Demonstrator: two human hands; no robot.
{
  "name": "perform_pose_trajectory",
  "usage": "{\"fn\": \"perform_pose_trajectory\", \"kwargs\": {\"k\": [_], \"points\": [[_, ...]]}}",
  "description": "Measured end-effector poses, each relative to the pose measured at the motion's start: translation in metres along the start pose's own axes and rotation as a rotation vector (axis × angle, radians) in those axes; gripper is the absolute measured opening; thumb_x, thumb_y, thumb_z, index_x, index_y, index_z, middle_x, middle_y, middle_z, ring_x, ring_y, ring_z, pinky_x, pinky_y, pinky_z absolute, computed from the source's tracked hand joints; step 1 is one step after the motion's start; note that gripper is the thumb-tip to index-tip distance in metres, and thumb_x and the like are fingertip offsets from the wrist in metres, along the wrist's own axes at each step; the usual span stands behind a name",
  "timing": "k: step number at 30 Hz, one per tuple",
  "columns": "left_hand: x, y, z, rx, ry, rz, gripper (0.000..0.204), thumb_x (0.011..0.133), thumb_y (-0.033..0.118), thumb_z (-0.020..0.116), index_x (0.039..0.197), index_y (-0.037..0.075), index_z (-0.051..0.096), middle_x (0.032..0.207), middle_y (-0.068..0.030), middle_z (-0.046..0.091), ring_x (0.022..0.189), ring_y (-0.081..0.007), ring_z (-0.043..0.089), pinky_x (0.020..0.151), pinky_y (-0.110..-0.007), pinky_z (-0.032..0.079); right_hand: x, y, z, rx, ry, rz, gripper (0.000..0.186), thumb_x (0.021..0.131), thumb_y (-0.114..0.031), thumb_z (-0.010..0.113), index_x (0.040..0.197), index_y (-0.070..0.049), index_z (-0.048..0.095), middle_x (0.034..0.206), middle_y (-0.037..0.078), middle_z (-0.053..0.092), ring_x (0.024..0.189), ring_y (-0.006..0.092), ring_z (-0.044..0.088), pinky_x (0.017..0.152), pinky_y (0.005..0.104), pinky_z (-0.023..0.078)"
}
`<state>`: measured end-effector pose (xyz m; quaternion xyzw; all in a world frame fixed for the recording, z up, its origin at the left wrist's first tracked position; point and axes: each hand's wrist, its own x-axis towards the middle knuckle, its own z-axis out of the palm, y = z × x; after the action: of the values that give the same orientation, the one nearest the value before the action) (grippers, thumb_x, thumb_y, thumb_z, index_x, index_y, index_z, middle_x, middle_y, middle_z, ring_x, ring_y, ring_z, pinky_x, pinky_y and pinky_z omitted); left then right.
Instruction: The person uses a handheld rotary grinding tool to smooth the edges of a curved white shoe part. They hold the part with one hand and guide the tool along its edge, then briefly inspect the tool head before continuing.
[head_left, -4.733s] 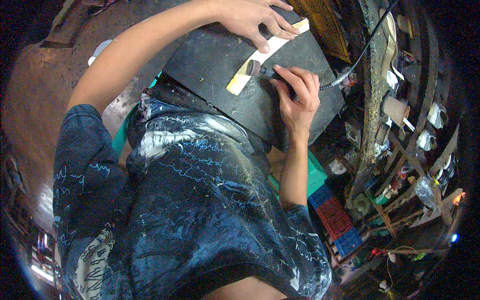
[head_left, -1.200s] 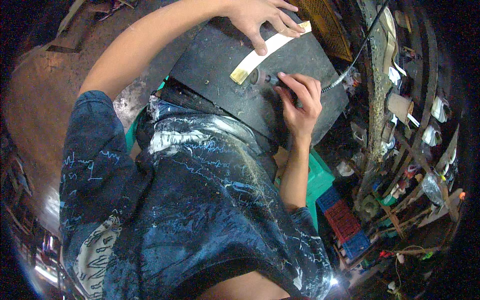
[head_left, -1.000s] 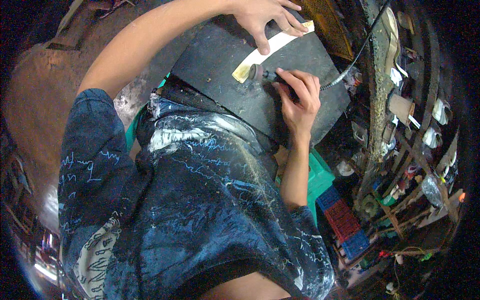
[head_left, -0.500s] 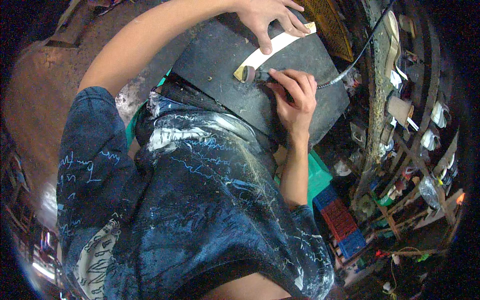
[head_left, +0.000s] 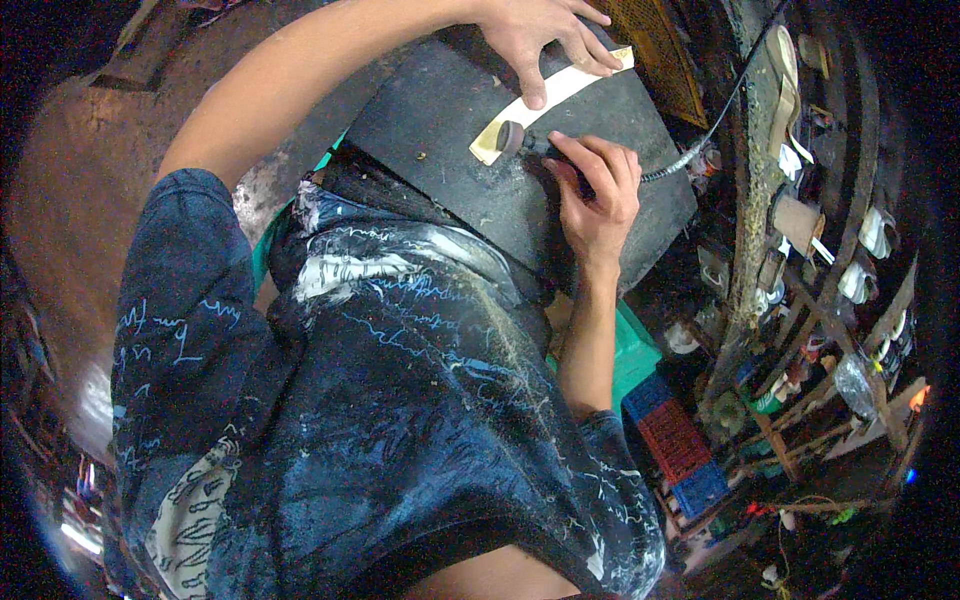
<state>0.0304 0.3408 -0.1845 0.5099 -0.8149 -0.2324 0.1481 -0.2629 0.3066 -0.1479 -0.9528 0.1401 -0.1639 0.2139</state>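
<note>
A curved white strip (head_left: 560, 88) with yellowish ends lies on a dark, worn board (head_left: 440, 120) in front of my body. My left hand (head_left: 530, 40) reaches over from the far side, fingers spread, its thumb and fingertips pressing the strip flat. In my right hand (head_left: 600, 195) is a rotary grinder (head_left: 535, 143), its fingers closed round the dark handpiece. A round brownish sanding head (head_left: 510, 138) on its end sits at the near left end of the strip; whether it touches, I cannot tell. A black flexible shaft trails off to the right from the tool.
Shelves with shoe soles (head_left: 785, 90) and odd pieces line the right side. A yellow woven panel (head_left: 665, 50) stands beyond the board. Below right are a green plastic box (head_left: 635, 350) and a blue and red basket (head_left: 680, 440). Small flecks lie on the board.
The sanding head has moved slightly right and up from the strip's tip, uncovering more of its yellowish end. My right hand shifted a little right; my left hand stays nearly still.
</note>
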Motion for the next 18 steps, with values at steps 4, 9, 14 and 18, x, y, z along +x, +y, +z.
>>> {"fn": "perform_pose_trajectory", "kwargs": {"k": [4, 9, 14, 18], "points": [[0.001, 0.0, 0.0, 0.003, -0.005, -0.002, 0.102, 0.077, 0.069, 0.084, 0.162, 0.02, 0.058, 0.179, -0.0007, 0.037, 0.169, -0.0387, 0.016, 0.133, -0.068, 0.006, -0.004, -0.002, -0.003, 0.019, -0.058, -0.058, 0.039, 0.077, -0.011, 0.091, 0.115, -0.018, 0.084, 0.108, 0.005, 0.074, 0.102, 0.0281, 0.068, 0.091, 0.0427, 0.05], [0.0, 0.0, 0.002, -0.011, 0.002, 0.001, 0.102, 0.077, 0.069, 0.085, 0.162, 0.019, 0.058, 0.179, -0.0012, 0.038, 0.169, -0.039, 0.015, 0.133, -0.068, 0.005, 0.0, 0.004, -0.001, -0.017, 0.039, 0.007, 0.04, 0.078, -0.012, 0.092, 0.116, -0.018, 0.084, 0.107, 0.006, 0.075, 0.102, 0.0277, 0.068, 0.092, 0.0415, 0.05], [-0.001, -0.002, 0.003, -0.036, 0.03, 0.03, 0.102, 0.077, 0.068, 0.085, 0.161, 0.018, 0.059, 0.179, -0.0018, 0.038, 0.169, -0.0395, 0.016, 0.133, -0.068, 0.005, 0.002, 0.011, 0.002, -0.016, 0.06, 0.014, 0.039, 0.079, -0.014, 0.092, 0.117, -0.02, 0.084, 0.107, 0.006, 0.074, 0.101, 0.0279, 0.067, 0.091, 0.0422, 0.049], [-0.003, -0.003, 0.003, -0.045, 0.043, 0.041, 0.101, 0.076, 0.067, 0.086, 0.161, 0.018, 0.06, 0.179, -0.0026, 0.039, 0.169, -0.0402, 0.017, 0.132, -0.069, 0.006, 0.003, 0.007, 0.002, 0.003, 0.012, -0.005, 0.04, 0.079, -0.011, 0.091, 0.117, -0.017, 0.084, 0.108, 0.007, 0.074, 0.102, 0.0281, 0.067, 0.091, 0.0416, 0.05]]}}
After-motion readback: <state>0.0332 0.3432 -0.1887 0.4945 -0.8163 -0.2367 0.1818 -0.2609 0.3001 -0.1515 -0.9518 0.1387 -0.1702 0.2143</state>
